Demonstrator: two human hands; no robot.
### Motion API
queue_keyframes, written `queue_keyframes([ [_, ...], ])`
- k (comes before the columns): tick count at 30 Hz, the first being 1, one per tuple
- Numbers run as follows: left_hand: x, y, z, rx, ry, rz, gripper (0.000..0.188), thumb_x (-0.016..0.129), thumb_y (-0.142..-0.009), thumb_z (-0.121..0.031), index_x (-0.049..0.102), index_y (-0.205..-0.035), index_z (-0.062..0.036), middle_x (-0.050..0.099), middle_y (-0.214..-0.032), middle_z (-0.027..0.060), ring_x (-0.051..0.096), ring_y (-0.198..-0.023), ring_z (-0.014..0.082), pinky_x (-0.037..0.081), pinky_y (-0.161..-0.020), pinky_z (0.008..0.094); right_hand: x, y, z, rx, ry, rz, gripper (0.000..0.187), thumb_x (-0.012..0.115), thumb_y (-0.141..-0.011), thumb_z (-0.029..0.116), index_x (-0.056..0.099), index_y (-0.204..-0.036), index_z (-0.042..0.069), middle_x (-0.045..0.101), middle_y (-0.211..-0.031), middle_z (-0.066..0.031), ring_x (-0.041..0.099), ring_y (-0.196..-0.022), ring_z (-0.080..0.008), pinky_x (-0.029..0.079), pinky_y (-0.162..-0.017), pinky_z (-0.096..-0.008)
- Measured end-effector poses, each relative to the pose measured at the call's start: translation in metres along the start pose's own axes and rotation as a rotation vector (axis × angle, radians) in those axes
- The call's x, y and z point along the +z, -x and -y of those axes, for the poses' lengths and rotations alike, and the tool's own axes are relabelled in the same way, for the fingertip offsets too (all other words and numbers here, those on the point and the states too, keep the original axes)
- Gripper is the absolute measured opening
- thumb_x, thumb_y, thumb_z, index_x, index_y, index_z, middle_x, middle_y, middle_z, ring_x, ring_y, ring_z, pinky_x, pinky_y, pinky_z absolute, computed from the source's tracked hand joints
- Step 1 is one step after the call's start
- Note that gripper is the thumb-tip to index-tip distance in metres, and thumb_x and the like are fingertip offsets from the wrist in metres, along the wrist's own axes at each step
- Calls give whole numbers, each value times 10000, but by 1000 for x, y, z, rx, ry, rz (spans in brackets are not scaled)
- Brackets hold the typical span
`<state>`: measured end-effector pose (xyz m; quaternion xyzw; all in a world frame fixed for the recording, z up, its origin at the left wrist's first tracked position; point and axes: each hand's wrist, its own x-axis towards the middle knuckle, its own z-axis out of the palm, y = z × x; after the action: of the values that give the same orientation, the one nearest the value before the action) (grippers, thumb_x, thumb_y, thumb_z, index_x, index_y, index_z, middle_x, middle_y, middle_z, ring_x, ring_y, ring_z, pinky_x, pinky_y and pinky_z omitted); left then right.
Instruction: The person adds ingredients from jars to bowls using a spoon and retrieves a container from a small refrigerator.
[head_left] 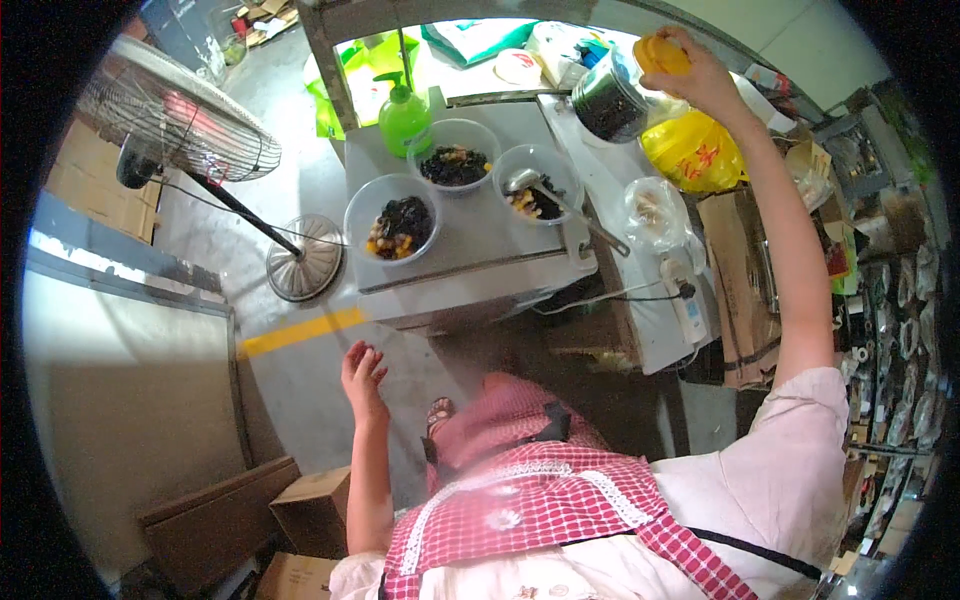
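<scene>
My right hand (705,80) is raised at the far right, its fingers closed round a yellow round lid (660,56). Just left of the lid is a clear jar (608,105) of dark contents; I cannot tell whether the lid touches it. My left hand (365,380) hangs free in front of the table, fingers loosely bent and apart, holding nothing. On the grey table stand three clear plastic bowls: a left bowl (378,250), a back bowl (468,125) and a right bowl (522,152), each with dark pieces and lighter bits. A metal spoon (585,222) leans in the right bowl.
A green pump bottle (403,122) stands behind the bowls. A yellow plastic bag (695,150), a clear bag (652,210) and a white power strip (688,310) lie at the right. A standing fan (185,115) is on the left, with cardboard boxes (315,505) below.
</scene>
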<state>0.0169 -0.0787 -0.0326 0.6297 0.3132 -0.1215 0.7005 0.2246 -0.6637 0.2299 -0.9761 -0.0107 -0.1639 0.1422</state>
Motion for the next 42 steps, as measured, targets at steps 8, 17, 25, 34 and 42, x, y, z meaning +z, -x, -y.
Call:
queue_keyframes([
  [8, 47, 14, -46, 146, 10, -145, 627, 656, -908, -175, 442, -1486, -61, 543, -1391, 141, 548, -1189, 197, 424, -969, 338, 63, -4, -66, 122, 88, 248, 830, 846, -649, 567, 541, -1328, 200, 696, -1070, -179, 681, -982, -330, 518, -884, -394],
  [17, 72, 10, -66, 295, -51, -35, 625, 541, -796, 38, 526, -1420, -8, 625, -1254, 65, 601, -1076, 142, 472, -908, 288, 112, 8, -87, 215, 62, 520, 870, 860, -612, 475, 506, -1350, 179, 657, -1259, -174, 631, -1163, -359, 497, -994, -429],
  [25, 81, 15, -78, 319, -50, -67, 559, 543, -795, 49, 560, -1351, -2, 629, -1178, 43, 597, -1042, 135, 474, -872, 275, 114, 9, -102, 279, 101, 513, 907, 862, -612, 467, 470, -1353, 123, 648, -1234, -213, 622, -1162, -381, 477, -1020, -451],
  [34, 82, 13, -72, 297, -89, -171, 564, 549, -767, 14, 550, -1330, -8, 605, -1168, 46, 582, -1026, 154, 472, -876, 284, 176, -80, -53, 153, 464, 627, 388, 737, -790, 299, 741, -1084, 46, 737, -1086, -139, 701, -1035, -309, 556, -883, -445],
  [42, 87, 14, -77, 275, -60, -161, 555, 538, -757, 7, 580, -1310, -11, 629, -1140, 43, 593, -1010, 146, 458, -873, 273, 239, -103, -72, 119, 536, 746, 265, 601, -888, 161, 753, -1101, 121, 731, -1164, -99, 692, -1104, -285, 561, -860, -461],
])
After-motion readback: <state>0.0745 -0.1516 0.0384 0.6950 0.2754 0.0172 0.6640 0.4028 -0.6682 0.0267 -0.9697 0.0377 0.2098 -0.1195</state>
